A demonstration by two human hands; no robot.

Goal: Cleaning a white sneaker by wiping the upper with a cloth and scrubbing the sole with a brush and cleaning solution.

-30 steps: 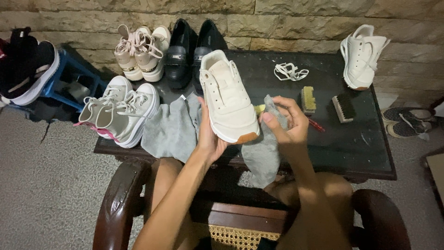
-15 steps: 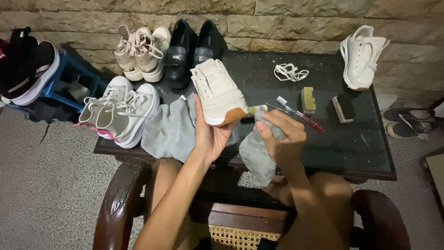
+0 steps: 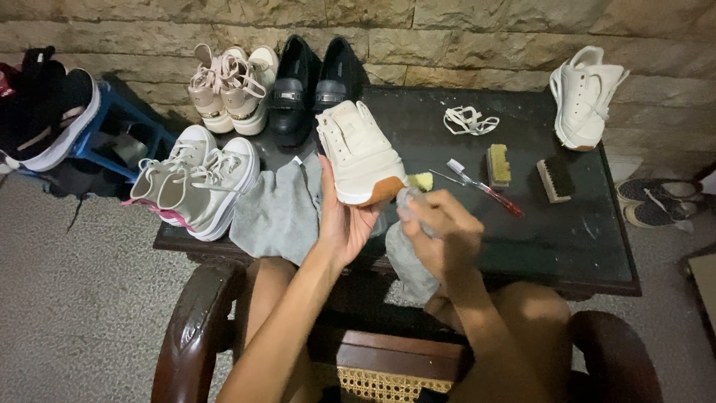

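Sneaker (image 3: 359,153), cream with a tan toe sole, is held above the dark table (image 3: 574,231), toe toward the person. Left hand (image 3: 344,220) cups it from beneath, fingers curled round its side. Right hand (image 3: 440,235) pinches a grey cloth (image 3: 409,261) just beside the toe. On the table lie another cloth (image 3: 277,213), two brushes (image 3: 497,165), a toothbrush (image 3: 481,184).

Shoe-cleaning spot: stone wall (image 3: 462,45), dark table (image 3: 582,239), shoe pairs (image 3: 201,179), brushes (image 3: 556,179).
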